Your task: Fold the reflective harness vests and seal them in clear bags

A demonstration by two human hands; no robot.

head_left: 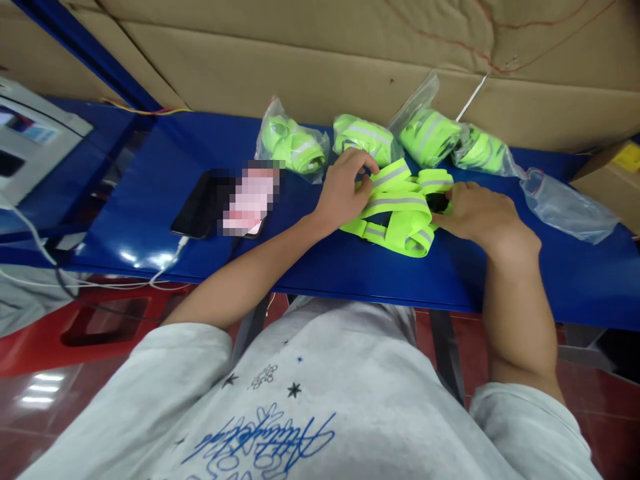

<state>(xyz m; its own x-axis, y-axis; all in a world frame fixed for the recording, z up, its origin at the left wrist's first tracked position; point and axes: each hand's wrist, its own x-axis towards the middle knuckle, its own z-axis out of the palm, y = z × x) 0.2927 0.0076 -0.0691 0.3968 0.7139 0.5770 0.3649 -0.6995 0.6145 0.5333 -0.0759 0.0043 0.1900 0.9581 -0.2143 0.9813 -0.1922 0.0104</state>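
Note:
A neon-yellow strap vest with grey reflective stripes [400,210] lies bunched on the blue table [350,273]. My left hand [343,190] is closed on the vest's left end, its fingers curled over the straps. Gripping the right end is my right hand [477,213], fingers pressed on the fabric beside a dark patch. Both forearms reach in from the near edge.
Several clear bags holding folded yellow vests [293,143] [427,133] line the table's back edge against a cardboard wall. An empty clear bag [567,207] lies at right. A phone [220,203] on a white cable lies at left, and a grey machine [30,143] stands far left.

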